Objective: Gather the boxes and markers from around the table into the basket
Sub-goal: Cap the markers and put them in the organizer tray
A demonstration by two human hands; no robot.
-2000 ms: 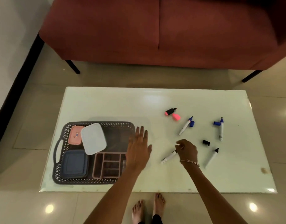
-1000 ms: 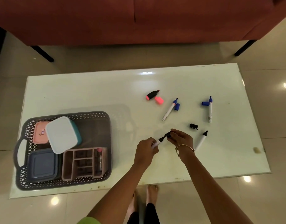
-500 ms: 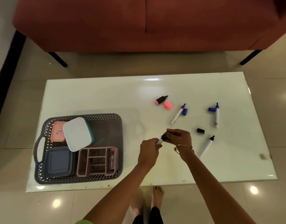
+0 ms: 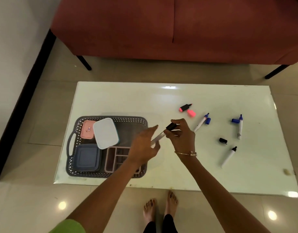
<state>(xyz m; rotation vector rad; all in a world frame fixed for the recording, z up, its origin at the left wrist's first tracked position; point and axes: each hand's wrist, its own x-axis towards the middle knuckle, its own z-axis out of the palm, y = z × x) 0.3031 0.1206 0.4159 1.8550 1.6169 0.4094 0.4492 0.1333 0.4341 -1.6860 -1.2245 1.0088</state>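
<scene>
Head view showed the white black-capped marker (image 4: 163, 134) slanting up-right above the bench (image 4: 161, 174), pinched in the right hand (image 4: 182, 137) fingers; the left hand (image 4: 144, 145), loosely spread and empty-looking, lay nearer the grey perforated plastic basket (image 4: 111, 117).

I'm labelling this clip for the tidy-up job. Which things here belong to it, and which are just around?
Part of the job: basket; boxes in it, e.g. white-lidded box; black-capped marker in the right hand; pink highlighter; blue markers; black marker; loose black cap.
Just around: sofa; table.

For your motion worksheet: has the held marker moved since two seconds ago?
Yes. The marker, then lying on the table, is now lifted, closer to the basket.
</scene>
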